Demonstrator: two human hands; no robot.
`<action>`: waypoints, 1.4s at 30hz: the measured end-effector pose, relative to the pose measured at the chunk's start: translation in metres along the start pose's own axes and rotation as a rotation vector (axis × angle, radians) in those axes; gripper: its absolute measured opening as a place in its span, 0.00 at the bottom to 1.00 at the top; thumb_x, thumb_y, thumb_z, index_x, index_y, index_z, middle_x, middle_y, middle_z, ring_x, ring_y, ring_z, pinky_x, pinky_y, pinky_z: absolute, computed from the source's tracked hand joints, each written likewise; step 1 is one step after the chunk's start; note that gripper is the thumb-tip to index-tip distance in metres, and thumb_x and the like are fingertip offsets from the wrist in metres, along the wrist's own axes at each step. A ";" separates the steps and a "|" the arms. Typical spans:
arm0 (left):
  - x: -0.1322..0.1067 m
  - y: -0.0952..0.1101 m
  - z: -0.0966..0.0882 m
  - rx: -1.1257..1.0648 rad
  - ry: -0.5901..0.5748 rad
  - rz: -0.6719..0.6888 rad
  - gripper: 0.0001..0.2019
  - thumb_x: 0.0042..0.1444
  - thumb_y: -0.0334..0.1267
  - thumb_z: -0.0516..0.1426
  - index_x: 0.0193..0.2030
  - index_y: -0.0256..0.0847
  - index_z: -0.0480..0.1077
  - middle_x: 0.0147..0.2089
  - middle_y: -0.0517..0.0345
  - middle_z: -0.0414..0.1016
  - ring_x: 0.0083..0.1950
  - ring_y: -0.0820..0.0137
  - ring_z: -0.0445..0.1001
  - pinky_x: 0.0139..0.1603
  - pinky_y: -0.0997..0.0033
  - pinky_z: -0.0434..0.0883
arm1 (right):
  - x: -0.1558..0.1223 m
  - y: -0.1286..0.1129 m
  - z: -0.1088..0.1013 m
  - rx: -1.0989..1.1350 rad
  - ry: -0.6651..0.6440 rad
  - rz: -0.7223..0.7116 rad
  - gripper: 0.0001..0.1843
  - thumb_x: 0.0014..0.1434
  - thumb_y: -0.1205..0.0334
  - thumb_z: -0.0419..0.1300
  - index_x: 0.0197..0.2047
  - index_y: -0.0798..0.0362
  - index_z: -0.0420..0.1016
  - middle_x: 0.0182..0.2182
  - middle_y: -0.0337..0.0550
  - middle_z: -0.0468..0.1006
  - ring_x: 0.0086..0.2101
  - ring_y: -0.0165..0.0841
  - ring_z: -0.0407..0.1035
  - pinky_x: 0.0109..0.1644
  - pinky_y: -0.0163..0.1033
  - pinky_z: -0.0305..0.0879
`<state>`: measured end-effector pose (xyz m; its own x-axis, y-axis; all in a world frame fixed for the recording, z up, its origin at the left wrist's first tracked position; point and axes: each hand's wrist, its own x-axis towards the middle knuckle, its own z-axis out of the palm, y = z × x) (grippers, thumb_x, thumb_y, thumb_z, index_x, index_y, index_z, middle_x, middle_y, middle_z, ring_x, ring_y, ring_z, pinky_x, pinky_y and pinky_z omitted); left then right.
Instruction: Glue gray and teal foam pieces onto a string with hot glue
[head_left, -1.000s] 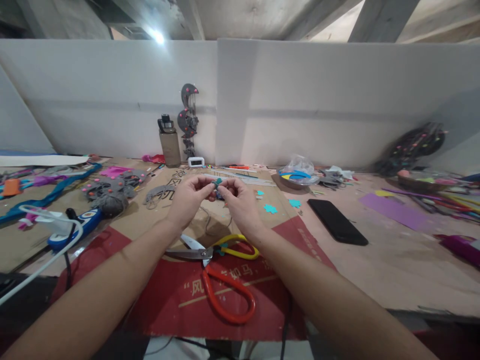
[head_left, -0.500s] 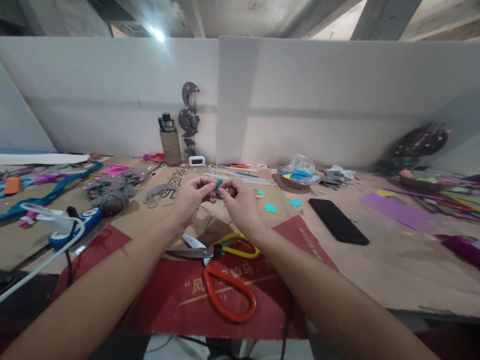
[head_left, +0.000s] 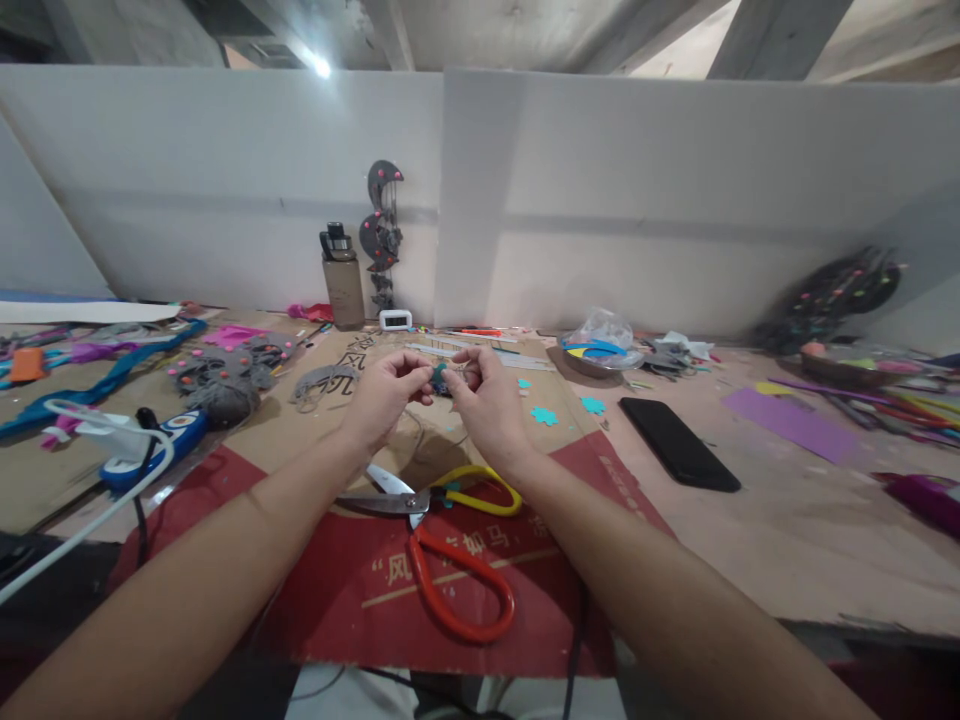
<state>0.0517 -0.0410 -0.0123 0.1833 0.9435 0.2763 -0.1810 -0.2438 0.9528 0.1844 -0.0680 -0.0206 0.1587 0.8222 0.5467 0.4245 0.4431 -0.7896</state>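
Both hands meet above the middle of the cardboard, fingertips almost touching. My left hand (head_left: 384,398) is closed in a pinch on a small teal piece (head_left: 439,376), its darker grey-blue part lying towards the right fingers. Pinching the same piece from the other side is my right hand (head_left: 484,405). The fingers cover much of it, so its exact kind is unclear. A thin dark thread hangs below the hands. Nearer to me lie large open scissors (head_left: 411,503) with one yellow and one red handle. Right of my right hand are teal flower-shaped cutouts (head_left: 544,416).
Red-and-brown cardboard (head_left: 330,620) covers the table's middle. A black phone (head_left: 679,444) and purple sheet (head_left: 791,422) lie right. Left are grey yarn (head_left: 225,402) and a blue power strip (head_left: 154,450) with a white cable. A bottle (head_left: 343,285) stands at the back.
Between the fingers the teal piece has turned and shows more of its face. My right fingers have shifted slightly; the view has moved a little.
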 end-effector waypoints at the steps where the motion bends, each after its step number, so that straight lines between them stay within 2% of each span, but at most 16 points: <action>1: 0.000 -0.001 0.000 0.021 -0.009 0.008 0.09 0.45 0.38 0.62 0.30 0.35 0.69 0.25 0.61 0.68 0.26 0.77 0.67 0.27 0.75 0.67 | 0.000 0.000 0.000 -0.010 -0.005 -0.004 0.13 0.56 0.55 0.55 0.42 0.53 0.68 0.22 0.32 0.60 0.25 0.27 0.57 0.31 0.33 0.57; 8: -0.002 0.001 -0.004 0.213 -0.065 0.072 0.08 0.49 0.40 0.58 0.31 0.36 0.70 0.24 0.62 0.68 0.25 0.77 0.66 0.28 0.75 0.66 | 0.004 -0.002 -0.005 -0.100 -0.052 -0.008 0.12 0.55 0.55 0.55 0.34 0.54 0.73 0.22 0.36 0.64 0.26 0.27 0.59 0.31 0.33 0.56; 12: -0.004 0.004 -0.004 0.288 -0.078 0.051 0.07 0.49 0.39 0.58 0.31 0.37 0.69 0.21 0.64 0.65 0.21 0.79 0.62 0.21 0.79 0.59 | 0.004 0.002 -0.003 -0.083 -0.092 0.003 0.10 0.55 0.56 0.54 0.33 0.54 0.71 0.22 0.36 0.66 0.25 0.26 0.58 0.30 0.32 0.55; 16: -0.003 0.004 -0.003 0.225 -0.124 -0.030 0.10 0.50 0.41 0.58 0.33 0.36 0.69 0.19 0.64 0.65 0.18 0.79 0.60 0.18 0.79 0.57 | 0.005 0.007 0.000 0.023 -0.113 0.079 0.10 0.54 0.56 0.53 0.31 0.54 0.68 0.21 0.34 0.66 0.23 0.25 0.58 0.27 0.31 0.53; 21: 0.002 0.002 -0.006 0.050 -0.223 -0.098 0.13 0.47 0.40 0.62 0.37 0.35 0.72 0.26 0.58 0.72 0.26 0.76 0.69 0.26 0.77 0.67 | 0.009 0.009 -0.002 0.248 -0.144 0.233 0.12 0.51 0.53 0.54 0.30 0.53 0.64 0.19 0.32 0.65 0.20 0.24 0.56 0.23 0.30 0.51; 24: 0.002 0.002 -0.007 0.000 -0.238 -0.141 0.14 0.45 0.40 0.63 0.38 0.35 0.73 0.29 0.57 0.73 0.29 0.76 0.70 0.28 0.77 0.69 | 0.009 0.009 -0.003 0.300 -0.154 0.271 0.12 0.50 0.52 0.55 0.30 0.53 0.64 0.19 0.32 0.65 0.19 0.24 0.55 0.22 0.30 0.49; 32: -0.002 0.003 -0.001 0.058 -0.129 -0.183 0.13 0.45 0.42 0.63 0.34 0.36 0.71 0.24 0.61 0.69 0.22 0.79 0.66 0.16 0.82 0.60 | 0.005 0.006 0.000 0.235 -0.118 0.180 0.10 0.51 0.55 0.55 0.29 0.53 0.65 0.20 0.32 0.64 0.21 0.24 0.56 0.25 0.31 0.52; 37: 0.000 -0.002 0.000 0.025 -0.096 -0.190 0.13 0.46 0.42 0.62 0.33 0.36 0.69 0.19 0.62 0.68 0.17 0.80 0.63 0.14 0.82 0.57 | 0.002 0.006 0.003 0.169 -0.100 0.146 0.09 0.54 0.56 0.54 0.30 0.53 0.66 0.20 0.32 0.61 0.22 0.25 0.55 0.26 0.31 0.51; 42: 0.005 -0.005 -0.006 -0.010 -0.003 -0.163 0.13 0.43 0.41 0.63 0.32 0.36 0.68 0.22 0.62 0.69 0.21 0.78 0.68 0.16 0.82 0.60 | -0.003 0.009 0.006 0.102 -0.102 0.111 0.15 0.56 0.55 0.54 0.45 0.53 0.65 0.27 0.35 0.67 0.29 0.28 0.62 0.34 0.34 0.59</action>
<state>0.0478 -0.0339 -0.0162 0.2136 0.9697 0.1189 -0.1581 -0.0858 0.9837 0.1824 -0.0640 -0.0309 0.1064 0.8976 0.4279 0.3161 0.3775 -0.8704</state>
